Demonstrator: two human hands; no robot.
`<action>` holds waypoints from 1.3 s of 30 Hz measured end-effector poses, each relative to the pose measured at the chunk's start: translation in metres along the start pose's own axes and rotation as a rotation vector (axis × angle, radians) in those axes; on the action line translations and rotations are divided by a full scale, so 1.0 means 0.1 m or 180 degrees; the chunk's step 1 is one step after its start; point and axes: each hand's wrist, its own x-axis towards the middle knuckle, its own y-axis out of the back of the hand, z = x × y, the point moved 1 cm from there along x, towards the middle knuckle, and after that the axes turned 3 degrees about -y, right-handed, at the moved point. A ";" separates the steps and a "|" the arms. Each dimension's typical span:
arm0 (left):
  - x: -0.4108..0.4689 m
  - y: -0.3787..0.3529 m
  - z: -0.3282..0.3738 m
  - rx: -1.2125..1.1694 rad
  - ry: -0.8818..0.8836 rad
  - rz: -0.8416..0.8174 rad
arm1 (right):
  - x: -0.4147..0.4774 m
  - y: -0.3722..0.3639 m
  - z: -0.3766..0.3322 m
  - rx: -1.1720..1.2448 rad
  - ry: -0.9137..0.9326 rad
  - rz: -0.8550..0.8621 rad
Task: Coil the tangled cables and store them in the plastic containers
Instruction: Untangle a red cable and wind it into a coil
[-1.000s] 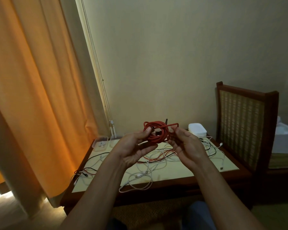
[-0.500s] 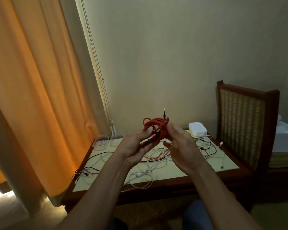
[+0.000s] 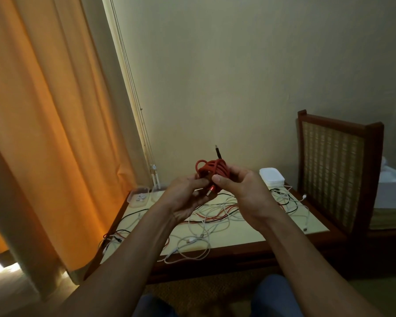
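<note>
A coiled red cable [image 3: 212, 169] is held up in the air above the table between both hands. My left hand [image 3: 188, 197] grips its lower left side. My right hand [image 3: 242, 191] pinches its right side, thumb near a red plug that hangs below the coil. A dark plug [image 3: 218, 152] sticks up from the top of the coil. On the table [image 3: 290, 227] below lies a tangle of white, red and black cables [image 3: 206, 223]. An open clear plastic container [image 3: 138, 197] stands at the table's back left corner.
A stack of white lids or containers [image 3: 272, 177] sits at the table's back right. A wooden chair with a woven back [image 3: 334, 172] stands right of the table. An orange curtain [image 3: 44, 133] hangs on the left. White cable loops [image 3: 188, 252] overhang the table's front edge.
My right hand has moved left onto the coil, closing the gap between the hands. The loose red end is now wrapped in, and the dark plug points straight up.
</note>
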 end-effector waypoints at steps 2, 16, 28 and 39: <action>-0.01 0.01 0.01 -0.0039 0.0003 -0.0018 | 0.01 0.04 -0.01 -0.0088 -0.0050 -0.0088; -0.05 -0.02 0.22 0.0826 -0.0123 -0.0210 | 0.06 0.29 -0.04 -0.0246 -0.0587 -0.0486; -0.02 0.01 0.15 0.0668 -0.0288 0.0093 | 0.04 0.16 -0.11 -0.2975 0.0619 0.0738; 0.04 0.11 0.20 0.0401 -0.0387 0.0300 | 0.06 0.12 -0.18 -0.3192 0.0988 0.0827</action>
